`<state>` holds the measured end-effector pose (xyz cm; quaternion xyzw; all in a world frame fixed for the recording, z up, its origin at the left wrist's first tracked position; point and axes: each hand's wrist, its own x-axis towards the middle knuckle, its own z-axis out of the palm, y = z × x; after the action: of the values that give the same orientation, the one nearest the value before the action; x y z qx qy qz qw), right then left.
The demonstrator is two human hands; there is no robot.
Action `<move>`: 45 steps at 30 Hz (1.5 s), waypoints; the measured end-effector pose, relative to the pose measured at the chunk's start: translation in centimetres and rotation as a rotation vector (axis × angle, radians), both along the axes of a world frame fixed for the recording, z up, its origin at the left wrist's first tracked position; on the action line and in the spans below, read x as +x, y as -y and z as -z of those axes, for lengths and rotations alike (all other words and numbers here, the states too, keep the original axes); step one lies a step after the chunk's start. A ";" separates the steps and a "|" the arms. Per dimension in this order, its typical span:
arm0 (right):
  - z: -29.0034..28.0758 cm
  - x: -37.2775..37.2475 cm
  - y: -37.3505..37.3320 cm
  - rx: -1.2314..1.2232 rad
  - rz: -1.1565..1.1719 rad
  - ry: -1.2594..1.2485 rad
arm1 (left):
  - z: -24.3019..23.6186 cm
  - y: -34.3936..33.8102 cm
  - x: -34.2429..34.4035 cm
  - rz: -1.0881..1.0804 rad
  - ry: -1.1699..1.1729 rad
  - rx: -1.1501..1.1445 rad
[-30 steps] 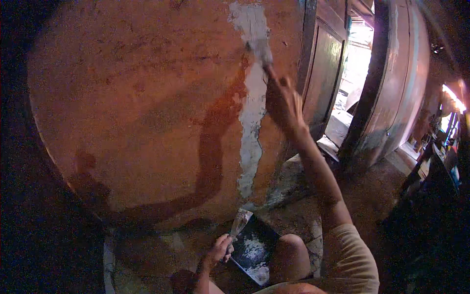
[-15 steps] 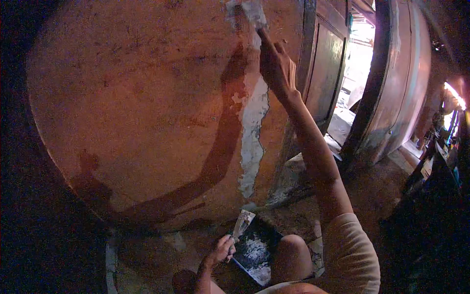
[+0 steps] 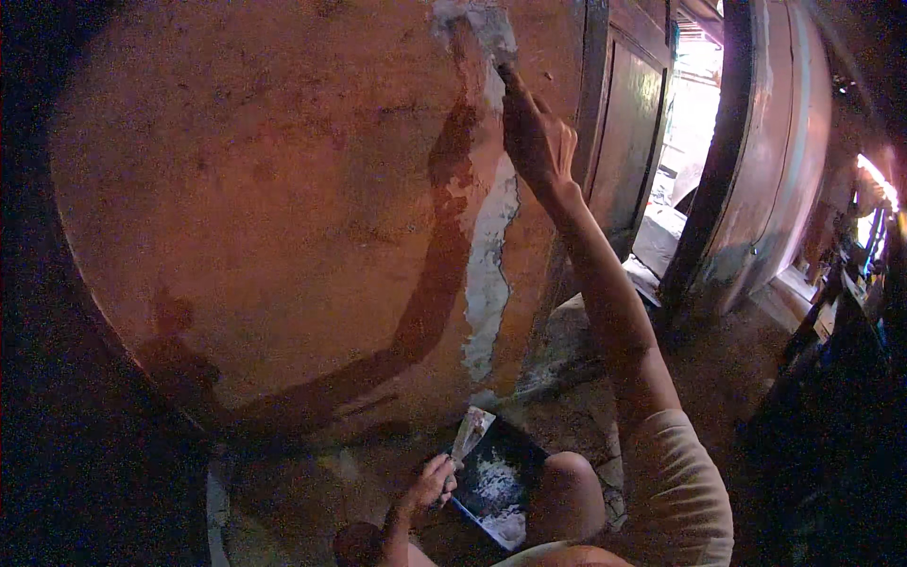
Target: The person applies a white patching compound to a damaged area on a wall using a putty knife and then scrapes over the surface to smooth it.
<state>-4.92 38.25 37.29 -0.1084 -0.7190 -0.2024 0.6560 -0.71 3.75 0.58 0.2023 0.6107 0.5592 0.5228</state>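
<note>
High on an orange-brown wall (image 3: 312, 189), my right hand (image 3: 539, 146) is closed round the handle of a putty knife (image 3: 504, 64). Its blade lies against a whitish filler patch near the top of the view; where blade ends and filler begins is hard to make out. Below, a long ragged strip of white filler (image 3: 487, 274) runs down the wall. My left hand (image 3: 431, 486) grips a second putty knife (image 3: 473, 431), its smeared blade pointing up over a dark tray (image 3: 525, 455). White filler (image 3: 496, 478) lies in the tray.
My bent knee (image 3: 570, 491) is beside the tray. Right of the wall stands a wooden door panel (image 3: 628, 123) next to a bright opening (image 3: 694, 113). Dark clutter (image 3: 831, 331) lies at far right. My arm's shadow falls across the wall.
My right hand has slid slightly down the wall with its putty knife. My left hand, its putty knife and the tray look almost unmoved.
</note>
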 end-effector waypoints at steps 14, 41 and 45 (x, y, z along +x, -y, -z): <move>-1.1 3.6 5.7 -0.090 -0.100 0.063 | -0.3 0.7 0.2 0.038 0.013 0.064; 10.4 0.7 -4.0 -0.174 -0.097 0.186 | -0.8 0.9 -0.8 0.111 0.023 0.057; 8.3 3.3 3.5 -0.176 -0.080 0.120 | -1.2 0.6 -0.7 0.115 0.104 -0.033</move>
<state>-1.60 34.76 28.96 -0.1245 -0.7758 -0.1180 0.6072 -1.45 3.18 1.77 0.1990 0.5793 0.5278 0.5884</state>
